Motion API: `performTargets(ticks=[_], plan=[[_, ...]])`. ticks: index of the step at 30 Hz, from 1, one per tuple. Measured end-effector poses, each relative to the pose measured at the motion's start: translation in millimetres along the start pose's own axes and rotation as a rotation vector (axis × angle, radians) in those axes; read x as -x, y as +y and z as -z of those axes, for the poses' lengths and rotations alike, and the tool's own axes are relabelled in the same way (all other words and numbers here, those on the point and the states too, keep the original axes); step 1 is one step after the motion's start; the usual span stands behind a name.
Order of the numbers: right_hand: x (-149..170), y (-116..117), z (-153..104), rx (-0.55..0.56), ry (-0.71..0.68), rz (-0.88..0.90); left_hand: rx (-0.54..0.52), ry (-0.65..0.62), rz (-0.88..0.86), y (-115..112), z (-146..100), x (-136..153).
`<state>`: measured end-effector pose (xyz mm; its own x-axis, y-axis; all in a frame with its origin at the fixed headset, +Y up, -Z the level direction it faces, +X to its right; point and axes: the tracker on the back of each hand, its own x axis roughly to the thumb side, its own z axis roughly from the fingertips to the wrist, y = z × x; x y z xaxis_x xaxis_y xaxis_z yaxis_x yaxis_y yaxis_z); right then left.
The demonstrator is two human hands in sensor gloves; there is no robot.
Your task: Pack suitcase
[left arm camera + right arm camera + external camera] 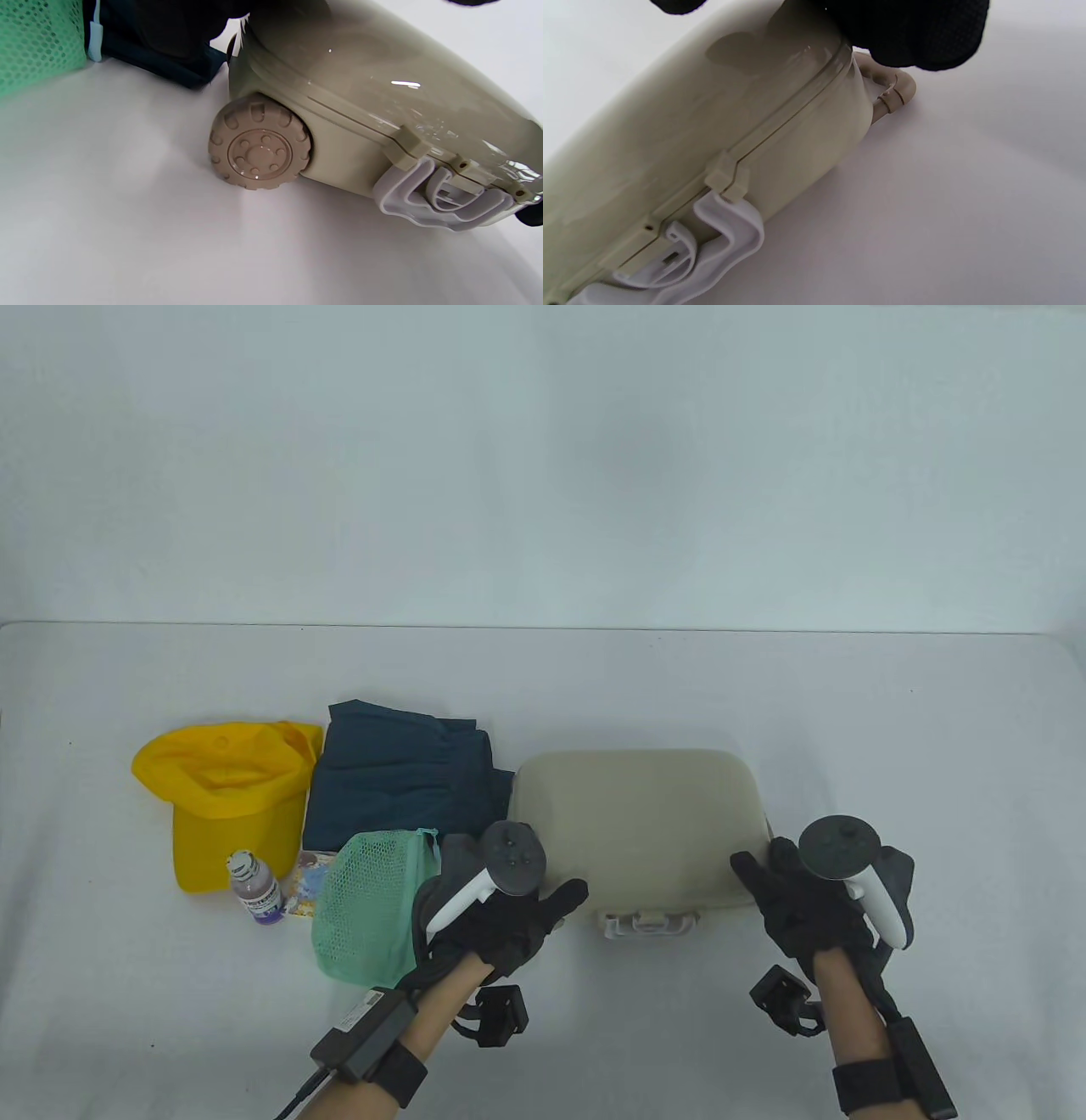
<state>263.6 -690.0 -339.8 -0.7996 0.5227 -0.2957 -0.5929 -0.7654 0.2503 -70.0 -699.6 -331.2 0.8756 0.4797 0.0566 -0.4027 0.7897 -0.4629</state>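
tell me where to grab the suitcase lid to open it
Probably at the white latch on the near edge of the suitcase, coming from the person's side. The case lies flat and closed; the seam between lid and base runs along that edge, so the lid should lift from there. The hands flank it already: left hand, right hand.
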Motion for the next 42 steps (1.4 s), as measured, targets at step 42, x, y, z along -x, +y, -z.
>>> performTargets(ticks=[42], plan=[[-84.7,-94.4,87.4,-0.02,-0.205,0.366,-0.225,-0.124,-0.55,138.9,67.4,-14.0]])
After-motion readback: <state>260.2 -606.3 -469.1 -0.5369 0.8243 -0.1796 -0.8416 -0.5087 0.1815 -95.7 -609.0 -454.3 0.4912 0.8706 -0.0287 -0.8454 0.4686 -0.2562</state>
